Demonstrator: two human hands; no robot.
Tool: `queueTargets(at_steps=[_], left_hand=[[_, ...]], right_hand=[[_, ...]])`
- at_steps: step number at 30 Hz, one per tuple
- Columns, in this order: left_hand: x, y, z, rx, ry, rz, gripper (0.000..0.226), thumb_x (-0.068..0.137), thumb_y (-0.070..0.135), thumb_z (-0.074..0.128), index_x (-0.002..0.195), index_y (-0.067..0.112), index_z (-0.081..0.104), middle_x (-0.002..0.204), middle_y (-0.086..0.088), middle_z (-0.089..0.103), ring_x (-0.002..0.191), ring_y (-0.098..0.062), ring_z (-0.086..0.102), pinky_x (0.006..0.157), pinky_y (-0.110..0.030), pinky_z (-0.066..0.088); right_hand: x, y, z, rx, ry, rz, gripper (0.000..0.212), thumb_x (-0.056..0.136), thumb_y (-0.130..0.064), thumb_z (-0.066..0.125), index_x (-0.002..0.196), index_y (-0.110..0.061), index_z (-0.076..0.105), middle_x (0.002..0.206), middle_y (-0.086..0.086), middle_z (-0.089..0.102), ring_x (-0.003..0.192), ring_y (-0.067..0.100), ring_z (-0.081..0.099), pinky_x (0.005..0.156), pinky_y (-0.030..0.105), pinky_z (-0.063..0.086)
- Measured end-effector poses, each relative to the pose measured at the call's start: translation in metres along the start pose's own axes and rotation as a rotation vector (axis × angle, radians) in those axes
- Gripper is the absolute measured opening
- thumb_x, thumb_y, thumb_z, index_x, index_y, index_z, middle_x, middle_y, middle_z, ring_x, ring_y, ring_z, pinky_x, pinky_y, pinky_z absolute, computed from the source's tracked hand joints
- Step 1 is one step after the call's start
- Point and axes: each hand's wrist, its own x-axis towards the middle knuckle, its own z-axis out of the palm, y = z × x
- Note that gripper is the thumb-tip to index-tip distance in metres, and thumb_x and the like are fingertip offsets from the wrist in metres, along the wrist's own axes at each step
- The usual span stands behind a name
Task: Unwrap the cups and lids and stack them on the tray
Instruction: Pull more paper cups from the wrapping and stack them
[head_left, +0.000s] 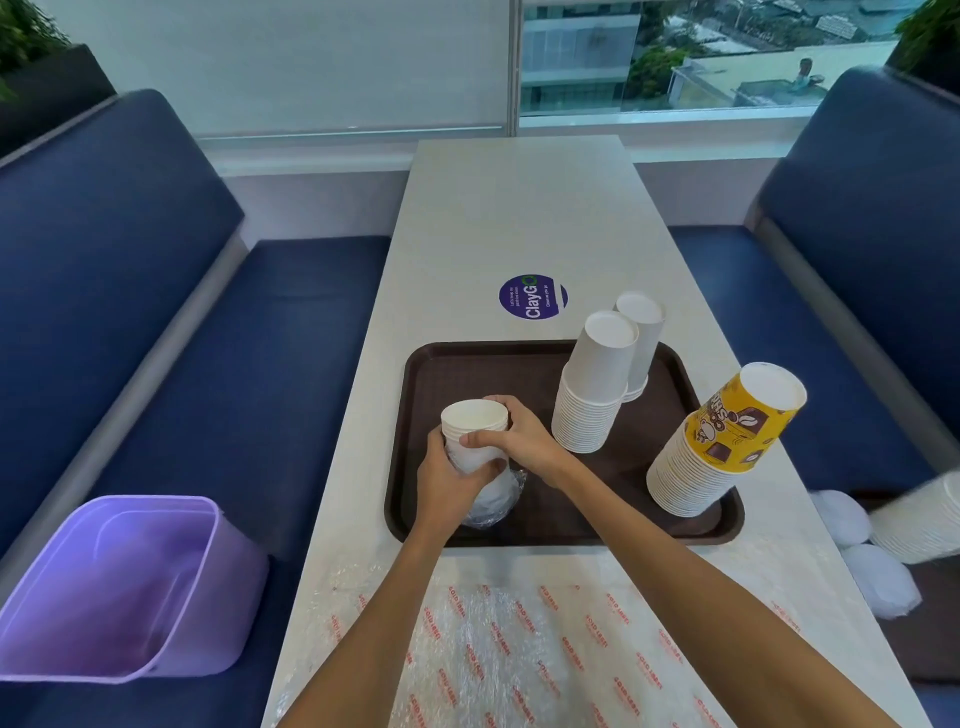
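As left grip (448, 480) cradles cups (474, 418), right grip (522, 441) clasps

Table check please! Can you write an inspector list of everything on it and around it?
Surface: pale table, round purple sticker, brown tray.
Job's things: two white cup stacks and a yellow printed stack upside down on tray; held cup stack half in plastic wrap.
Clutter: bubble wrap sheet at near edge.
Hands: left hand grips wrapped bottom; right hand grips top cups.
Cables: nothing seen.
Surroundings: blue benches, purple bin at left, window.
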Motion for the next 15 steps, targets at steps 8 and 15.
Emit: queueTargets(at_steps=[8, 15], left_hand=[[0.001, -0.001, 0.001, 0.009, 0.002, 0.003, 0.064, 0.068, 0.016, 0.083, 0.122, 0.009, 0.050, 0.109, -0.005, 0.064, 0.090, -0.013, 0.058, 0.075, -0.018, 0.046], [-0.001, 0.003, 0.004, 0.080, 0.012, -0.031, 0.083, 0.072, 0.032, 0.081, 0.140, 0.015, 0.034, 0.138, -0.006, 0.049, 0.125, -0.024, 0.048, 0.105, -0.034, 0.038]], right_hand=[[-0.001, -0.002, 0.005, 0.071, 0.036, -0.063, 0.058, 0.078, -0.022, 0.077, 0.124, -0.025, 0.040, 0.123, -0.004, 0.050, 0.114, 0.015, 0.050, 0.080, 0.014, 0.047], [-0.005, -0.038, 0.000, 0.052, 0.203, -0.203, 0.072, 0.071, -0.021, 0.083, 0.131, -0.016, 0.043, 0.122, -0.004, 0.052, 0.109, 0.010, 0.051, 0.087, 0.017, 0.044]])
